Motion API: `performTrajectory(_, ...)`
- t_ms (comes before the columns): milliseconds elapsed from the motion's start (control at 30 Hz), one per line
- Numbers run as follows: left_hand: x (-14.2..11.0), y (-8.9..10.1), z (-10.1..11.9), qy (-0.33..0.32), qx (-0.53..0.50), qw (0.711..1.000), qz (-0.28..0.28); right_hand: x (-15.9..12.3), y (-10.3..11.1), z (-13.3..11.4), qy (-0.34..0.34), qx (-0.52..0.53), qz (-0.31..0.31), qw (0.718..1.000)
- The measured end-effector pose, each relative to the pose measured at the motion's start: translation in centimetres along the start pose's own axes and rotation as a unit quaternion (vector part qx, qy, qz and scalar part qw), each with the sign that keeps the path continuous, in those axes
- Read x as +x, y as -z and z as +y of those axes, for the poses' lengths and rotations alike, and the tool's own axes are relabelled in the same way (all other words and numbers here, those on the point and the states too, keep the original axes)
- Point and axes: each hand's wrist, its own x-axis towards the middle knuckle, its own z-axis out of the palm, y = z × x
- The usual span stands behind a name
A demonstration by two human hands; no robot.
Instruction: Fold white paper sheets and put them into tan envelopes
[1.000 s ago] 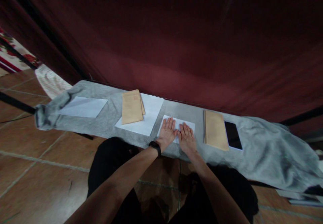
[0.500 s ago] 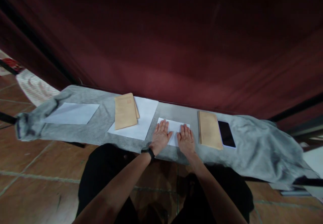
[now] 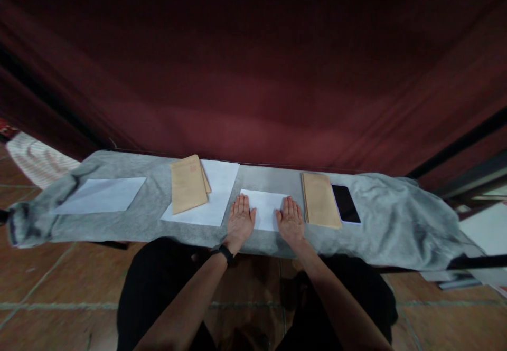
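Observation:
A small white sheet of paper, seemingly folded, lies on the grey cloth in front of me. My left hand rests flat on its left edge, palm down with the fingers stretched out. At the opposite edge, my right hand presses flat too, its thumb a little apart. Neither hand grips anything. Left of my left hand is a larger white sheet, partly covered by brown envelopes. A stack of brown envelopes lies just right of my right hand.
A dark-screened phone lies beside the right envelope stack. Another white sheet is at the far left. The grey cloth covers a narrow bench, wrinkled at the right. A dark red curtain hangs right behind it.
My hands have spread apart over the small paper, the left one sliding left to its edge. More of the paper's middle now shows. The camera view has shifted slightly.

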Motion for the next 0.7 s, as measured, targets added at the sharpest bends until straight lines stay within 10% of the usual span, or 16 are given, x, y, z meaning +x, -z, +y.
performTrajectory(233, -1.7, 1.0, -0.4, -0.002, 0.006, 1.000, 0.017, 0.3, 1.0, -1.2, -0.012, 0.022, -0.003, 1.000)
performTrajectory(500, -0.7, 0.9, 3.6, -0.139, -0.100, 0.984, -0.050, -0.4, 1.7, -4.0, 0.127, 0.084, -0.135, 0.979)
performTrajectory(700, -0.6, 0.1, 2.9, -0.128, -0.041, 0.990, -0.049, -0.6, 1.2, -3.4, 0.073, 0.070, -0.118, 0.988)
